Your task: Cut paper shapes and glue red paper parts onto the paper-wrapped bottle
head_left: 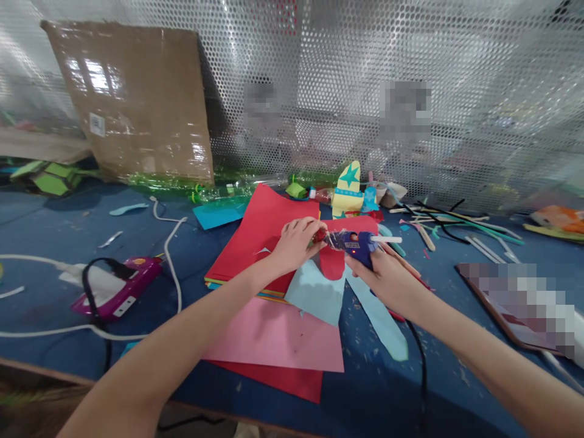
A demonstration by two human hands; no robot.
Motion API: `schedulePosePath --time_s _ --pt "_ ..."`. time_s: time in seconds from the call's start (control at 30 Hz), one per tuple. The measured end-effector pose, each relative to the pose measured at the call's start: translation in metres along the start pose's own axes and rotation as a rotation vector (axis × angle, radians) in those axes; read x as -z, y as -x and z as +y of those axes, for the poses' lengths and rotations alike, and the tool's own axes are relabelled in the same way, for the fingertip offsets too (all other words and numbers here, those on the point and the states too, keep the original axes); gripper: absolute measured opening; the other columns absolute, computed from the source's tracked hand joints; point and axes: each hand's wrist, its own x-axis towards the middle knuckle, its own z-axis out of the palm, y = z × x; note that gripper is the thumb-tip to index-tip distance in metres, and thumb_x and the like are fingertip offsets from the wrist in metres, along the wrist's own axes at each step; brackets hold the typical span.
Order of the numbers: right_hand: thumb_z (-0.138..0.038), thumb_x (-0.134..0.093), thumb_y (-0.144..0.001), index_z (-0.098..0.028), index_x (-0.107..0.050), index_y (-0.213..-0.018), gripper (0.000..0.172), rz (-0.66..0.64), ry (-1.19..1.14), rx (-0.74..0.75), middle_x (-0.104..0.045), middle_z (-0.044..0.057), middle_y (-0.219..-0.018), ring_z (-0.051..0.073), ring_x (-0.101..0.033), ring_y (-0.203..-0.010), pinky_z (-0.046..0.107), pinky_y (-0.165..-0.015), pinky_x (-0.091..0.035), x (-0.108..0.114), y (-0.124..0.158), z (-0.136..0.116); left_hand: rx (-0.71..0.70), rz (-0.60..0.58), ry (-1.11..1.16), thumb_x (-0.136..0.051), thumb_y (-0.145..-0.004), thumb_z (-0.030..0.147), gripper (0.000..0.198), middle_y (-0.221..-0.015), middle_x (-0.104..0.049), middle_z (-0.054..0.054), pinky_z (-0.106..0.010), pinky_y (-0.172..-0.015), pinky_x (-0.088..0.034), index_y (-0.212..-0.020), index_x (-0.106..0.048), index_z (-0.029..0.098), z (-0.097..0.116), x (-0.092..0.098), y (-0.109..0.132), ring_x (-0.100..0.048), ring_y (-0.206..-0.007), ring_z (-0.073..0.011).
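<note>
My right hand is wrapped round the handle of a dark blue glue gun, with a white glue stick poking out of its back. The gun's nozzle points left toward my left hand. The fingers of my left hand are closed at the nozzle, on a small reddish and green piece that they mostly hide; I cannot make out what it is. Beneath both hands lie a stack of red paper, a light blue paper piece and a pink sheet.
A purple power strip with white and black cables sits at left. Cardboard leans on the perforated metal wall behind. Plastic bottles and a yellow paper cutout line the back. At right are pipe cleaners and a tablet.
</note>
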Motion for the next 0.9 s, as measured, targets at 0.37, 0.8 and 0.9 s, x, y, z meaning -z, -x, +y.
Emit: schedulePosePath --time_s 0.37,0.8,0.9 --pt "-0.041 -0.041 -0.087 -0.020 -0.053 -0.084 0.024 -0.026 0.036 -0.033 -0.067 0.012 -0.078 0.028 -0.067 -0.068 0.035 -0.059 -0.048 0.006 0.001 0.008 0.009 0.007 0.002 -0.054 -0.090 0.038 0.021 -0.124 -0.055 -0.004 -0.042 -0.093 -0.039 -0.108 -0.055 0.027 0.000 -0.001 -0.001 -0.050 -0.112 -0.0267" --pt "-0.040 -0.040 -0.087 -0.023 -0.051 -0.073 0.024 0.042 0.101 -0.010 -0.066 0.009 -0.069 0.030 -0.067 -0.077 0.036 -0.066 -0.047 0.010 0.002 0.024 0.014 0.013 0.013 -0.054 -0.090 0.033 0.018 -0.122 -0.055 -0.003 -0.042 -0.095 -0.038 -0.107 -0.053 0.026 -0.001 -0.003 -0.001 -0.049 -0.113 -0.0259" --pt "-0.041 -0.040 -0.086 -0.023 -0.051 -0.074 0.024 0.073 0.109 -0.015 -0.066 0.010 -0.070 0.031 -0.067 -0.082 0.037 -0.068 -0.049 0.009 0.002 0.028 0.015 0.013 0.015 -0.054 -0.090 0.032 0.018 -0.121 -0.055 -0.003 -0.042 -0.095 -0.038 -0.107 -0.053 0.026 0.000 -0.003 -0.002 -0.050 -0.113 -0.0258"
